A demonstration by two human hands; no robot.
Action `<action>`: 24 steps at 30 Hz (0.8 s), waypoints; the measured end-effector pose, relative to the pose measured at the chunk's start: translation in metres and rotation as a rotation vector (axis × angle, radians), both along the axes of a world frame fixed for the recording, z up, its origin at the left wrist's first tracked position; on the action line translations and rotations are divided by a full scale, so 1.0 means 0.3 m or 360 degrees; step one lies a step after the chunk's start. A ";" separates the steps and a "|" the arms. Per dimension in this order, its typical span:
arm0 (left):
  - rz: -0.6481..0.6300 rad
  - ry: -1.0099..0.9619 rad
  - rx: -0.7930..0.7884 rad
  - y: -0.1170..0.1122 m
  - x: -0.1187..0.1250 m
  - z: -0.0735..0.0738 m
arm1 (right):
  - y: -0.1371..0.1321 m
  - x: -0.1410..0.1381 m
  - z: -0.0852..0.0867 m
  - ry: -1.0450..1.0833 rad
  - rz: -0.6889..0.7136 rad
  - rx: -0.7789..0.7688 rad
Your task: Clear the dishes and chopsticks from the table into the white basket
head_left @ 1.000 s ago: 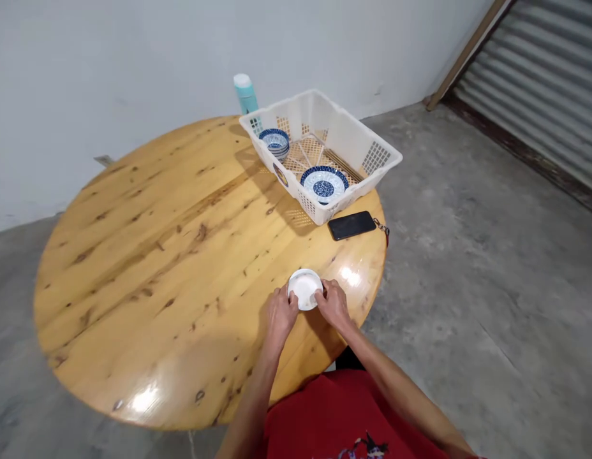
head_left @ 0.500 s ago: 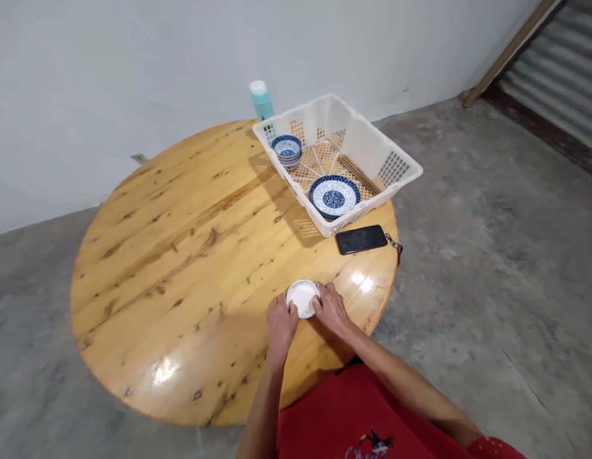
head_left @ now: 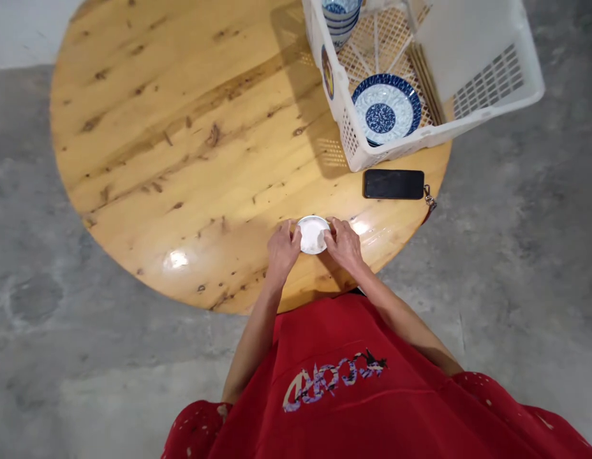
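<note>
A small round white dish is between my hands near the front edge of the round wooden table. My left hand grips its left rim, thumb on top and fingers curled at the side. On the opposite side, my right hand holds the right rim in the same way, its thumb reaching over the edge. The underside of the dish is hidden, so I cannot tell whether it touches the tabletop.
A white plastic basket stands at the back right, holding blue-and-white plates, stacked bowls and chopsticks. In front of it lies a black phone with a strap. Grey concrete floor surrounds the table.
The view has tilted down, so the bottle by the wall is out of sight and more of the red shirt shows. Both hands keep their hold on the white dish.
</note>
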State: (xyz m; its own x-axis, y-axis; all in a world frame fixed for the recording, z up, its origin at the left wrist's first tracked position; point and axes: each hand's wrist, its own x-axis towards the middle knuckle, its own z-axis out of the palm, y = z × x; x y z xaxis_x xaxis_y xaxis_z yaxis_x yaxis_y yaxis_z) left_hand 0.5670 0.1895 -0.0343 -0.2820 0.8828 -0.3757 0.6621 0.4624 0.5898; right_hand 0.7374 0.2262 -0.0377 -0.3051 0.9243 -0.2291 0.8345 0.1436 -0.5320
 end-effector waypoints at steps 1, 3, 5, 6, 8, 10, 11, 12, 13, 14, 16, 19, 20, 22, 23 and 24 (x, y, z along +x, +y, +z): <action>0.0006 0.0009 0.0009 0.002 0.003 0.001 | 0.006 0.001 -0.002 0.0013 0.0015 0.0012; 0.0014 0.0038 0.0022 0.006 0.010 0.005 | 0.017 -0.001 -0.005 0.0017 0.0040 0.0024; 0.0014 0.0063 0.0035 0.009 0.015 0.008 | 0.026 -0.004 -0.004 0.0018 0.0053 0.0030; 0.0010 0.0072 0.0048 0.010 0.016 0.010 | 0.030 -0.006 -0.001 0.0018 0.0057 0.0029; -0.0016 0.0103 0.0079 0.011 0.016 0.015 | 0.034 -0.009 0.008 0.0006 0.0069 0.0012; -0.0064 0.0161 0.0100 0.014 0.013 0.018 | 0.037 -0.013 0.022 -0.0019 0.0084 -0.0019; -0.0086 0.0202 0.0103 0.017 0.011 0.018 | 0.038 -0.014 0.029 -0.0031 0.0095 -0.0038; -0.0098 0.0238 0.0096 0.020 0.011 0.016 | 0.039 -0.016 0.036 -0.0042 0.0104 -0.0053; -0.0087 0.0279 0.0089 0.024 0.011 0.013 | 0.040 -0.018 0.042 -0.0053 0.0117 -0.0064; -0.0074 0.0325 0.0075 0.027 0.013 0.007 | 0.040 -0.019 0.046 -0.0064 0.0128 -0.0072; -0.0012 0.0442 0.0074 0.030 0.021 -0.008 | 0.038 -0.019 0.050 -0.0096 0.0146 -0.0061; 0.0072 0.0598 0.0287 0.024 0.036 -0.035 | 0.030 -0.016 0.044 -0.0156 0.0150 0.0002; 0.0081 0.0635 0.0390 0.021 0.039 -0.043 | 0.028 -0.015 0.040 -0.0175 0.0149 0.0025; 0.0079 0.0691 0.0554 0.017 0.043 -0.055 | 0.025 -0.013 0.029 -0.0200 0.0162 0.0057; 0.0071 0.0708 0.0596 0.016 0.045 -0.057 | 0.025 -0.012 0.024 -0.0207 0.0176 0.0064; 0.0069 0.0721 0.0609 0.016 0.045 -0.058 | 0.026 -0.011 0.020 -0.0209 0.0190 0.0066</action>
State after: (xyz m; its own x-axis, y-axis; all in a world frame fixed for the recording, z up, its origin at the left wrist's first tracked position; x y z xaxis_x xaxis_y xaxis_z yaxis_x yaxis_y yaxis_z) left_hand 0.5805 0.1944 -0.0517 -0.3786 0.9160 0.1329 0.8721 0.3049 0.3828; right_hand 0.7341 0.2341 -0.0317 -0.3835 0.8927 -0.2365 0.8720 0.2657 -0.4111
